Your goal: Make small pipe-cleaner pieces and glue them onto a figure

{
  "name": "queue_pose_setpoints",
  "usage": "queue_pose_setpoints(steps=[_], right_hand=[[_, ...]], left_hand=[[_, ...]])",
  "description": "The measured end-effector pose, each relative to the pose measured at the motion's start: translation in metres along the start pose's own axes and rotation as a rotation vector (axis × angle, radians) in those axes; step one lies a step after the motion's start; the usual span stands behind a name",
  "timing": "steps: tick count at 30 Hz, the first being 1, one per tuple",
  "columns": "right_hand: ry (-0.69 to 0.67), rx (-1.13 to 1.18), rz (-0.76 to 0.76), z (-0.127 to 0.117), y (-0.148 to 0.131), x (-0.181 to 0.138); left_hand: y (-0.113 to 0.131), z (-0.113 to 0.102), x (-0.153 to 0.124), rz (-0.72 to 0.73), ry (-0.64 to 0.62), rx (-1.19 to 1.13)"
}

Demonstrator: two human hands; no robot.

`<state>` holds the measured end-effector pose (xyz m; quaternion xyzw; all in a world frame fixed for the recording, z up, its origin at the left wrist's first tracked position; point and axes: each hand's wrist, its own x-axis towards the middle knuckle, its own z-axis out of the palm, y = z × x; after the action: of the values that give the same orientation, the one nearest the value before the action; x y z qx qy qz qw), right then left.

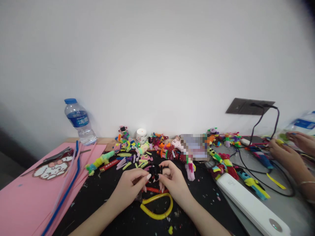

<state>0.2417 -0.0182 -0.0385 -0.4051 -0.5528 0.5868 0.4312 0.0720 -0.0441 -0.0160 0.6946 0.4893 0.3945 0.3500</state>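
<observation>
Over the black work mat [93, 203], my left hand [131, 186] pinches a small black fuzzy piece [154, 171], which looks like bent pipe cleaner, between thumb and fingers. My right hand [173, 183] grips the same piece from the other side, its thumb pressed against it and fingers curled behind. Part of the black piece is hidden by my fingers. Just below my hands lies a tool with a curved yellow handle [157, 216] and some red. Beyond them are short purple and yellow-green pipe cleaner pieces [142, 161].
Several colourful pipe cleaner figures [99, 162] line the back. A water bottle [78, 121] leans at the wall. Long pipe cleaners [66, 196] cross pink sheets [22, 203]. A white device [251, 205] lies right, near cables [246, 168] and a co-worker's hands [285, 155].
</observation>
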Motion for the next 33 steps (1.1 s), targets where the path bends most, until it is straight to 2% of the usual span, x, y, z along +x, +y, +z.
queue_pose_setpoints(steps=[9, 14, 18, 20, 22, 23, 24, 27, 29, 33], right_hand=[[0.111, -0.001, 0.001, -0.001, -0.003, 0.003], [0.094, -0.032, -0.008, 0.001, -0.004, 0.000], [0.096, -0.053, -0.014, 0.000, -0.003, 0.001], [0.125, -0.090, -0.049, -0.001, -0.004, 0.001], [0.138, -0.224, -0.121, -0.001, -0.008, -0.002], [0.122, -0.335, -0.163, -0.001, -0.011, -0.005], [0.041, -0.472, -0.209, -0.001, -0.015, -0.008], [-0.319, -0.850, -0.328, 0.001, -0.025, -0.018], [-0.386, -1.008, -0.357, 0.003, -0.028, -0.023], [-0.371, -1.221, -0.298, 0.005, -0.028, -0.025]], left_hand=[[-0.013, -0.002, 0.003, -0.093, 0.175, -0.142], [-0.014, 0.005, 0.003, -0.219, 0.042, -0.339], [-0.013, 0.006, 0.003, -0.204, 0.002, -0.282], [-0.014, 0.003, 0.004, -0.192, 0.062, -0.261], [-0.017, -0.001, 0.006, -0.196, 0.168, -0.267], [-0.018, -0.003, 0.007, -0.202, 0.226, -0.281], [-0.020, -0.005, 0.008, -0.208, 0.278, -0.299], [-0.024, -0.010, 0.011, -0.226, 0.380, -0.363], [-0.026, -0.011, 0.012, -0.232, 0.416, -0.402], [-0.030, -0.012, 0.014, -0.224, 0.474, -0.425]])
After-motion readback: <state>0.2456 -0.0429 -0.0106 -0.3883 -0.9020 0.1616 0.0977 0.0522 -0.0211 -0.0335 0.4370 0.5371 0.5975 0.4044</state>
